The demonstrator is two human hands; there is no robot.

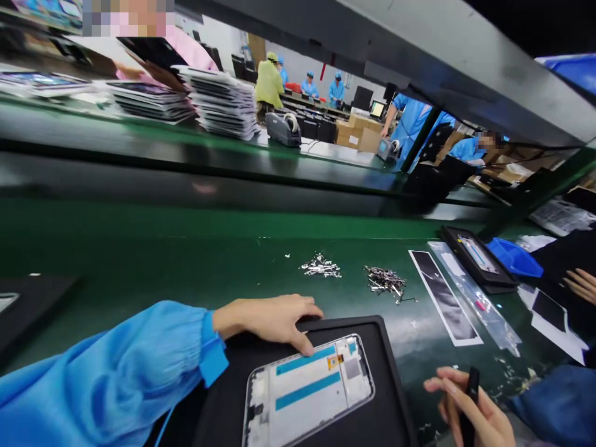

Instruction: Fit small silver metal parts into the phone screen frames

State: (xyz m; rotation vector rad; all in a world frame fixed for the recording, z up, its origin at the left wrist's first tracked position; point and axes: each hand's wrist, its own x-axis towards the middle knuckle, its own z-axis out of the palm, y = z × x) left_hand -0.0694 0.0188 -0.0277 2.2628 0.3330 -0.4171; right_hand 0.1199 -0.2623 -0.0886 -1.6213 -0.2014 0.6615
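Note:
A white phone frame (307, 394) with blue strips lies face up on a black tray (372, 335) in front of me. My left hand (272, 316), in a blue sleeve, rests flat on the tray's far edge, its thumb touching the frame's upper rim, fingers stretched out. My right hand (470, 413) at the bottom right is closed round a slim black tool (471, 388) held upright. Two small heaps of metal screws (321, 267) (385, 279) lie on the green bench beyond the tray.
A long dark strip on white backing (444, 298) and a clear bag (475, 301) lie to the right, beside another black tray with a phone part (477, 257) and a blue bin (514, 257). Another person's hand (582, 284) shows at the right edge. Stacked panels (223, 102) sit on the far conveyor.

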